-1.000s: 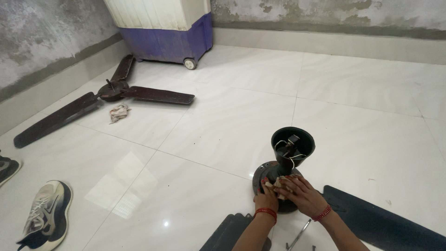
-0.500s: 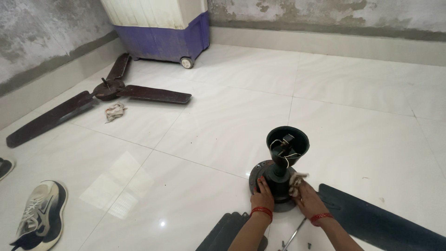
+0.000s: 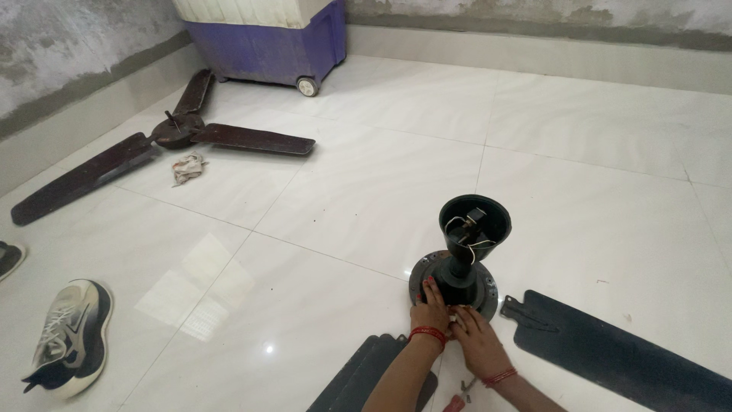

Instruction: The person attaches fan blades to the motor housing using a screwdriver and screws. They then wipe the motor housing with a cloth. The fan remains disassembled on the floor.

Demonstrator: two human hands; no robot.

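Note:
A dark ceiling fan motor (image 3: 456,278) stands on the white tiled floor, its rod and cup-shaped canopy (image 3: 475,221) pointing up with loose wires inside. My left hand (image 3: 430,308) rests on the near left edge of the motor housing. My right hand (image 3: 474,341) presses a small pale rag (image 3: 456,312) against the motor's near rim, right beside the left hand. Detached dark blades lie on the floor: one to the right (image 3: 610,352), others stacked below my left arm (image 3: 366,374).
A second brown three-blade fan (image 3: 171,141) lies at the far left with a crumpled rag (image 3: 187,168) beside it. A blue-based air cooler on wheels (image 3: 267,46) stands against the wall. A sneaker (image 3: 69,336) lies at the left. A small tool and screws (image 3: 465,387) lie near my right wrist.
My right hand moved the rag from the motor's right side, by the rod, down to its near rim beside my left hand. The view shifted slightly.

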